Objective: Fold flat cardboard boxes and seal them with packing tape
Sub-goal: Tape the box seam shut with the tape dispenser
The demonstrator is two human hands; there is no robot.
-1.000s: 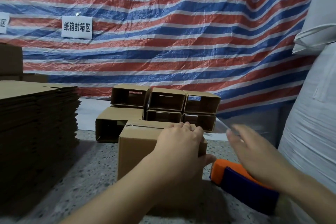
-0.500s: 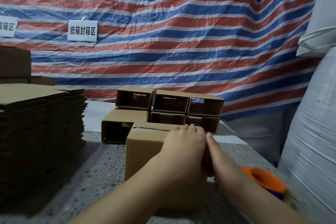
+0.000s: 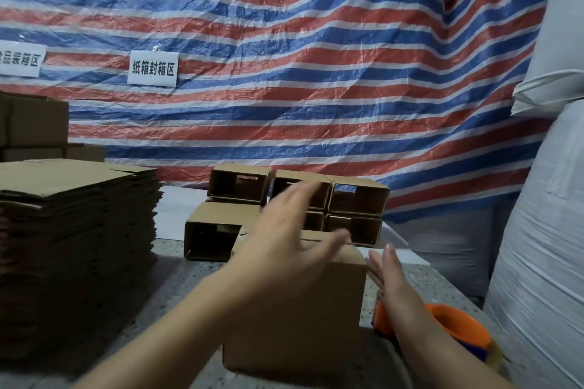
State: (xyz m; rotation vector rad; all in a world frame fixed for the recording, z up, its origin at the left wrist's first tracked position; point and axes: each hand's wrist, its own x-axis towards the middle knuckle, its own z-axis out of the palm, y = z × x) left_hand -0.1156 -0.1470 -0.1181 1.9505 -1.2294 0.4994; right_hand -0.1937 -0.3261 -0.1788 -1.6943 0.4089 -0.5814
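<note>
Lifted off the box (image 3: 297, 303) since half a second ago: left hand (image 3: 284, 249), then pressed on the top edge, now raised just above it, blurred, fingers spread apart and straight, holding nothing. Shifted too: right hand (image 3: 388, 281), then tucked against the left, now flat beside the box's right face, fingers straight and together, touching or nearly touching the cardboard; hard to tell which.

Standing upright on the speckled table (image 3: 94, 366), directly in front: the box, top flaps closed, a seam showing along the top. Just right of the box, behind the right wrist: orange tape dispenser (image 3: 458, 325), lying on the table. Behind the box: a cluster of finished boxes (image 3: 357, 199) stacked on their sides, open ends facing forward. Well left of the box: a tall stack of flat cardboard (image 3: 76, 230).

Probably smoothing done, box about to go to the cluster.

Risks: flaps springing up if the tape end on the right face is poorly rubbed down; dispenser knocked off the table edge by the right forearm; cluster toppled by a careless push.
</note>
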